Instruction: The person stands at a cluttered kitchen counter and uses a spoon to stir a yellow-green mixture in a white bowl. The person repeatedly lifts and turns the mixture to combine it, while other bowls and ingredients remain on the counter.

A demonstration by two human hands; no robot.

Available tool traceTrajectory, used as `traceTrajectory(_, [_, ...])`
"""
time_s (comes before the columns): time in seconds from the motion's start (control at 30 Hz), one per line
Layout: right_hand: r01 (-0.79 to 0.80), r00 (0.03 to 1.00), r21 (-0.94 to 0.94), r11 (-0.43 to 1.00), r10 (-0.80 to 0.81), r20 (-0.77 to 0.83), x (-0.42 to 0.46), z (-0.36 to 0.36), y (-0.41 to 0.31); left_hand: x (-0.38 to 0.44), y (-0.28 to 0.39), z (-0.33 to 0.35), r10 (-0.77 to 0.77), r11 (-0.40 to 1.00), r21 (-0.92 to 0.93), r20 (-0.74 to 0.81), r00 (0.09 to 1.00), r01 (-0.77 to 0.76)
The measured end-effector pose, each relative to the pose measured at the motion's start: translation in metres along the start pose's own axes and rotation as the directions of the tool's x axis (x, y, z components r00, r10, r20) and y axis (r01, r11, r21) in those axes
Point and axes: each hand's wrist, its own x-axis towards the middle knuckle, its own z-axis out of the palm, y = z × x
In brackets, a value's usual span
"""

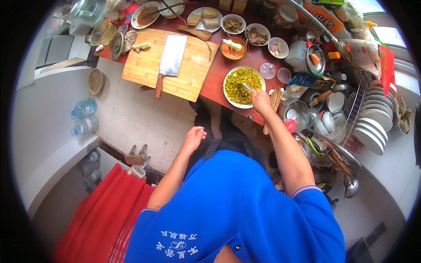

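My right hand (262,101) grips the metal handle of a utensil (247,86); its lower end is hidden in chopped green and yellow food (241,79) in a white dish (227,99). My left hand (194,138) hangs in front of my body over the floor, fingers curled, with nothing seen in it. Left of the dish, a wooden cutting board (138,70) lies on the red table (210,86), with a cleaver (173,57) flat on it and a piece of ginger (141,46) near its far left edge. Behind the dish stands an orange-red bowl (227,54) with a spoon in it.
Small bowls of food (233,23) and a plate with blocks of food (210,22) line the table's back. A dish rack with white plates (371,131), jars and utensils crowds the right. A small wooden stool (135,159) and water bottles (84,108) are at the left.
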Motion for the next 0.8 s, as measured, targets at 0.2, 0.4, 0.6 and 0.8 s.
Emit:
traceTrajectory(0.2, [0.071,0.996,0.012,0.997,-0.070,-0.053,0.002,0.009,-0.017,-0.002,0.008,0.004,-0.015,1.000,0.012,0.021,1.000,0.015])
traceTrajectory(0.4, [-0.004,1.000,-0.064,0.998,0.005,0.010,-0.005,0.013,-0.003,0.001,0.016,0.004,-0.010,1.000,0.018,0.019,1.000,0.009])
traceTrajectory(0.6, [0.055,0.998,-0.029,0.998,-0.055,-0.002,-0.021,-0.001,-0.026,0.009,0.001,0.005,-0.019,1.000,0.018,0.020,1.000,0.018])
traceTrajectory(0.8, [0.039,0.997,-0.065,0.997,-0.044,-0.070,-0.013,0.011,-0.026,0.003,0.021,0.008,0.027,0.999,0.047,0.030,0.999,-0.028])
